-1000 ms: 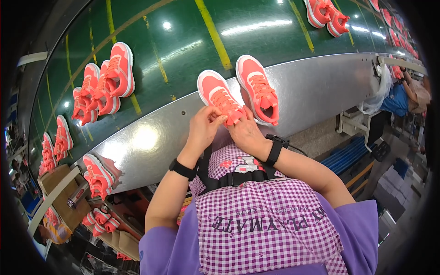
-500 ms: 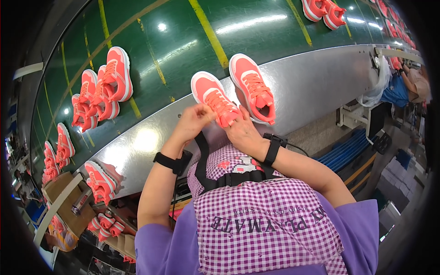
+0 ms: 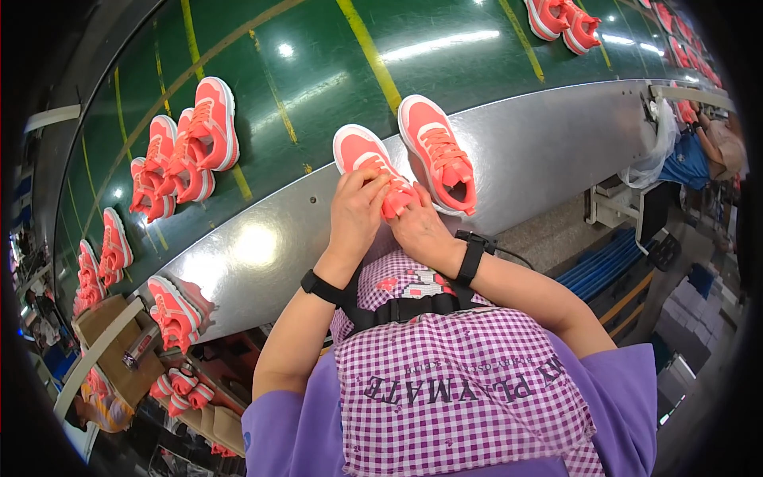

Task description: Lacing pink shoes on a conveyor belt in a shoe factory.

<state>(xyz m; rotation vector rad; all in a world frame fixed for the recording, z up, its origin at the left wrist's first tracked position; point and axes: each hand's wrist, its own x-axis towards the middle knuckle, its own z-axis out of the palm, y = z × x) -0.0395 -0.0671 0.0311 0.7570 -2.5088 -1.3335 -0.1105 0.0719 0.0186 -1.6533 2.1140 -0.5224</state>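
A coral sneaker with a white sole edge lies toe-away on the steel ledge in front of me. My left hand has its fingertips pinched together on the orange laces of that shoe. At its collar and tongue, my right hand grips the heel end, fingers partly hidden inside the opening. Just right of it rests a matching sneaker, laced, apart from both hands. Both toes reach toward the green belt.
The green conveyor belt with yellow stripes carries more coral sneakers on the left and a pair at the far right. Another sneaker sits on the steel ledge at left. A person works at far right.
My left hand has moved right and a little up, from the shoe's side onto its laces. Belt sneakers on the left have shifted slightly right. My right hand stays put.
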